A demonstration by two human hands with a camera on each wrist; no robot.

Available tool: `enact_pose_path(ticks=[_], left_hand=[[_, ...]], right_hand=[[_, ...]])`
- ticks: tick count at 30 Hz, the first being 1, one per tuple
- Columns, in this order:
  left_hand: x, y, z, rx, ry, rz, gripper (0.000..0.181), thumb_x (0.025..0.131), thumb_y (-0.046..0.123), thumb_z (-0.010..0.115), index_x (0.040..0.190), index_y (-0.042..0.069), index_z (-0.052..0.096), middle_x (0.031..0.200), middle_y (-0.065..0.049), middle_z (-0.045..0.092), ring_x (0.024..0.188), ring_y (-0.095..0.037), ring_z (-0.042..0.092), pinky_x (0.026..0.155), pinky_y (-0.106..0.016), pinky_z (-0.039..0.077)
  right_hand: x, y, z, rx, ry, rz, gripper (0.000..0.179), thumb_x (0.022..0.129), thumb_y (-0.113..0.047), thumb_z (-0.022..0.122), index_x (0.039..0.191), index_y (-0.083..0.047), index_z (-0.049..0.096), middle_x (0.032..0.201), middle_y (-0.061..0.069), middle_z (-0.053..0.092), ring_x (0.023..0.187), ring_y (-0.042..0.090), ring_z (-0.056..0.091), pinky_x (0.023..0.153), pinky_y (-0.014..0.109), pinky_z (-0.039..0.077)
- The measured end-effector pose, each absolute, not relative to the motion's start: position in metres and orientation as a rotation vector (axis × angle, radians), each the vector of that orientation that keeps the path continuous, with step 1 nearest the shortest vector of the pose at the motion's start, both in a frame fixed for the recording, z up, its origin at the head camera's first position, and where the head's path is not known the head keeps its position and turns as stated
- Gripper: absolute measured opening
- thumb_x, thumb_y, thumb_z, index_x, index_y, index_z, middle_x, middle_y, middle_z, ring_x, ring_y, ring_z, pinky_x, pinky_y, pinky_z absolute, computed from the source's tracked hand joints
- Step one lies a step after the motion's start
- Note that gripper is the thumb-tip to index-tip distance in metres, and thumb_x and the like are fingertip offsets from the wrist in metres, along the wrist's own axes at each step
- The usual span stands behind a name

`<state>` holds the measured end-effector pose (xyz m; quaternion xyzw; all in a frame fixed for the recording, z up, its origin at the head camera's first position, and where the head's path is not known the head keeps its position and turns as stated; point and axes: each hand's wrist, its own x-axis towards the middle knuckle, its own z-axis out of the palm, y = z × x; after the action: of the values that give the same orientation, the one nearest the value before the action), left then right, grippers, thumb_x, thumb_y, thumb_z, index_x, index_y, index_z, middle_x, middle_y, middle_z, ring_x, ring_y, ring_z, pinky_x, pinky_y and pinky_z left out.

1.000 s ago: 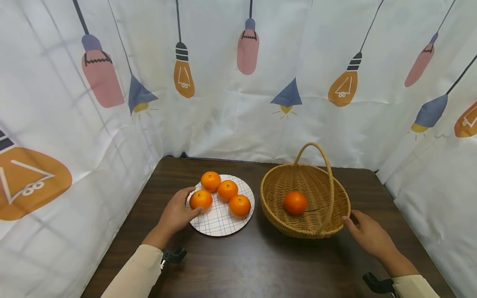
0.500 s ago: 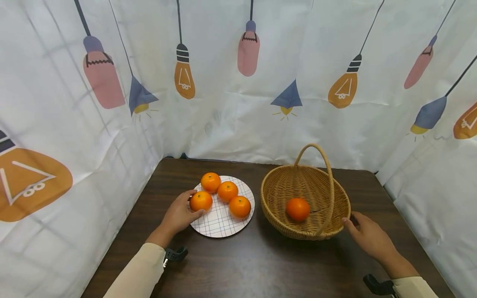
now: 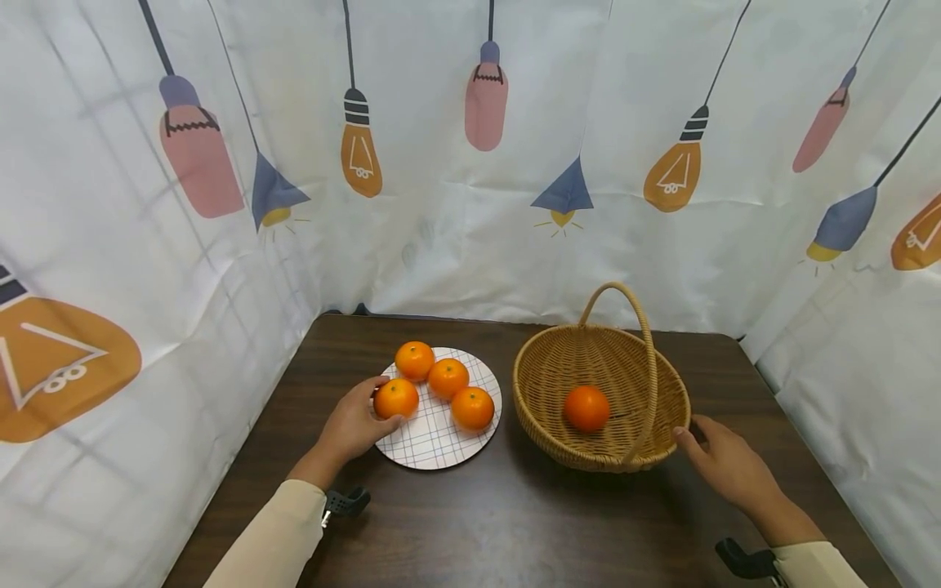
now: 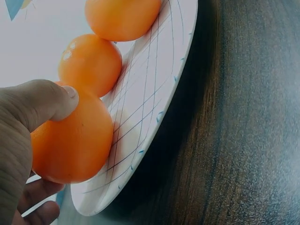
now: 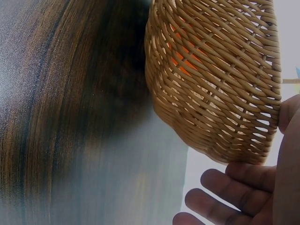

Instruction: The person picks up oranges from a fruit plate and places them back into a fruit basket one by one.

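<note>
Head view first: the left hand [image 3: 356,425] has its thumb and fingers bent around an orange [image 3: 397,398], spread about as wide as the fruit. That one's at the near left edge of a checked plate [image 3: 430,445], and three more oranges [image 3: 448,378] sit on the plate just past and to the right of the hand. Way over on the other side, the right hand [image 3: 731,465] has hold of a wicker basket [image 3: 547,441] at its rim, with a single orange inside, left of that hand.

Left wrist cam: thumb's pressed on top of the fruit, a couple of fingertips showing underneath. Can't tell if it's touching the plate. Two other oranges are lined up beyond the thumb.

Right wrist cam: thumb at the rim, index finger against the outer weave, so a light pinch, other fingers loosely bent below. Orange peeks through the wicker ahead of the fingers.
</note>
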<state>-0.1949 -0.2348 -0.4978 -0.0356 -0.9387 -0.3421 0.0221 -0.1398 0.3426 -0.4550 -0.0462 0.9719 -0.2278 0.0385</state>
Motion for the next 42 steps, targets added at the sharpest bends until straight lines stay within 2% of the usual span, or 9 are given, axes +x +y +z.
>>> enact_pose_path(ticks=[14,23,33,37,42], left_hand=[[-0.190,-0.225,-0.476,-0.248,-2.837,-1.029,0.078,0.080,0.027,0.088,0.144,0.004,0.052,0.145,-0.019,0.053,0.130,-0.039,0.052,0.108,-0.061,0.039],[-0.190,-0.213,-0.453,-0.392,-2.789,-0.981,0.076,0.079,0.030,0.089,0.142,0.007,0.053,0.140,-0.015,0.057,0.124,-0.034,0.056,0.104,-0.056,0.045],[-0.187,-0.201,-0.438,-0.429,-2.834,-0.974,0.078,0.081,0.031,0.087,0.144,0.006,0.051,0.143,-0.016,0.054,0.125,-0.036,0.056,0.103,-0.056,0.047],[-0.187,-0.193,-0.434,-0.447,-2.842,-0.971,0.077,0.080,0.032,0.087,0.144,0.007,0.051,0.141,-0.015,0.055,0.121,-0.034,0.057,0.100,-0.054,0.049],[-0.186,-0.182,-0.427,-0.476,-2.838,-0.986,0.076,0.081,0.031,0.088,0.144,0.008,0.052,0.143,-0.011,0.056,0.124,-0.031,0.056,0.103,-0.053,0.048]], right_hand=[[-0.140,0.343,-0.455,-0.152,2.983,-0.701,0.073,0.108,-0.050,0.041,0.143,0.014,0.044,0.137,0.040,0.050,0.103,0.047,0.066,0.080,0.062,0.052],[-0.140,0.344,-0.455,-0.156,2.986,-0.697,0.073,0.109,-0.050,0.041,0.144,0.014,0.043,0.137,0.040,0.050,0.103,0.048,0.065,0.080,0.062,0.052],[-0.141,0.343,-0.457,-0.160,2.978,-0.695,0.075,0.109,-0.050,0.040,0.144,0.016,0.041,0.139,0.042,0.048,0.103,0.047,0.066,0.080,0.062,0.053],[-0.141,0.343,-0.456,-0.154,2.972,-0.693,0.076,0.108,-0.051,0.040,0.144,0.016,0.041,0.139,0.042,0.047,0.104,0.048,0.065,0.081,0.063,0.052],[-0.140,0.344,-0.456,-0.149,2.969,-0.702,0.077,0.108,-0.052,0.039,0.145,0.015,0.041,0.140,0.042,0.047,0.107,0.051,0.063,0.083,0.064,0.051]])
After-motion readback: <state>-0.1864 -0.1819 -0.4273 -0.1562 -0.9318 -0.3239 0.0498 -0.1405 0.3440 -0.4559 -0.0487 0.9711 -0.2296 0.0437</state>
